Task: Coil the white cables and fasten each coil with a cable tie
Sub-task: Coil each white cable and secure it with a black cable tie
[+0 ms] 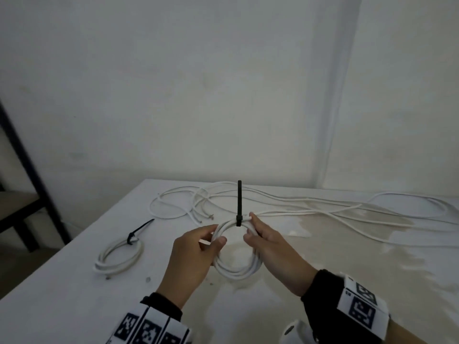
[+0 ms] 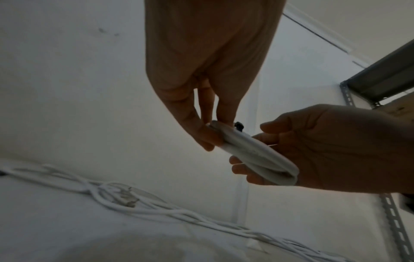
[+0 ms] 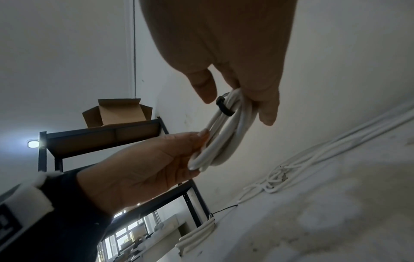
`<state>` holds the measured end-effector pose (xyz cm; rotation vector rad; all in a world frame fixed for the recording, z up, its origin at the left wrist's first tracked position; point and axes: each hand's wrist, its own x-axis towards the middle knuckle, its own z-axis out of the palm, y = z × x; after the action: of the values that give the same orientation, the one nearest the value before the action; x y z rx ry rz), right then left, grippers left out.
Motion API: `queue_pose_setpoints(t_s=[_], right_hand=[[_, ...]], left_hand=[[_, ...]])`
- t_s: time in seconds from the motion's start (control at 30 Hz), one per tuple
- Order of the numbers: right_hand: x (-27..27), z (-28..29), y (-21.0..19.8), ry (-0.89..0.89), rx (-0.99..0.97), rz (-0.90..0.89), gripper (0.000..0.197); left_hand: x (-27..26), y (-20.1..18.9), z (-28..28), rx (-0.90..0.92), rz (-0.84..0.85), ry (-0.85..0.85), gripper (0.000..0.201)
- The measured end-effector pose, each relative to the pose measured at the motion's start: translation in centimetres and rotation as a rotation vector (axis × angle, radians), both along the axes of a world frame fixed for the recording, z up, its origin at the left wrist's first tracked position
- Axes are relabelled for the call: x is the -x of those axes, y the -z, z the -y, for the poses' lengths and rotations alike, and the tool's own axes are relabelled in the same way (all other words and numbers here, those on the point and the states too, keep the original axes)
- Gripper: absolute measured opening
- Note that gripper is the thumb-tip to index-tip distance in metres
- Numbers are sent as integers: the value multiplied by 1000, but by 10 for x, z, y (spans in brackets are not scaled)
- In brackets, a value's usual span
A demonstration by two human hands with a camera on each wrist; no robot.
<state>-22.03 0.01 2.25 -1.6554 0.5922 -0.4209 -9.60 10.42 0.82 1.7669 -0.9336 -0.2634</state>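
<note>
2 hands raised over table, left hand and right hand each clamped on white coil, black cable tie upright

White cable coil w/ black tie upright; tied coil left; loose cables behind.

Showing white on the held coil, black on its cable tie, white on the table, black-and-white square patterns on both wristbands.
</note>
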Motion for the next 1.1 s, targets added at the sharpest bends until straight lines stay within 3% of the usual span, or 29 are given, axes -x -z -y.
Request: queue_pose_setpoints(t_s=[0.1,0.37,0.53,0.67,1.1], right_hand=[[-21,-8,4,-52,-58,-11,65],[-56,-16,9,-176,13,-144,68],[-63,3,11,-94,51,-176,67],[-69,19,18,-23,53,-188,65],[-71,54,22,74,165,-308,55]], left_hand=[[-18,5,-12,-11,-43,-37,20],[-73,10,-37,-92,-69,-99,19],[-126,10,-59,-208,-29,-246,20],[-157,19,-69,-415,73,-283,20],[-187,27,-62,-670,65,-385,22]])
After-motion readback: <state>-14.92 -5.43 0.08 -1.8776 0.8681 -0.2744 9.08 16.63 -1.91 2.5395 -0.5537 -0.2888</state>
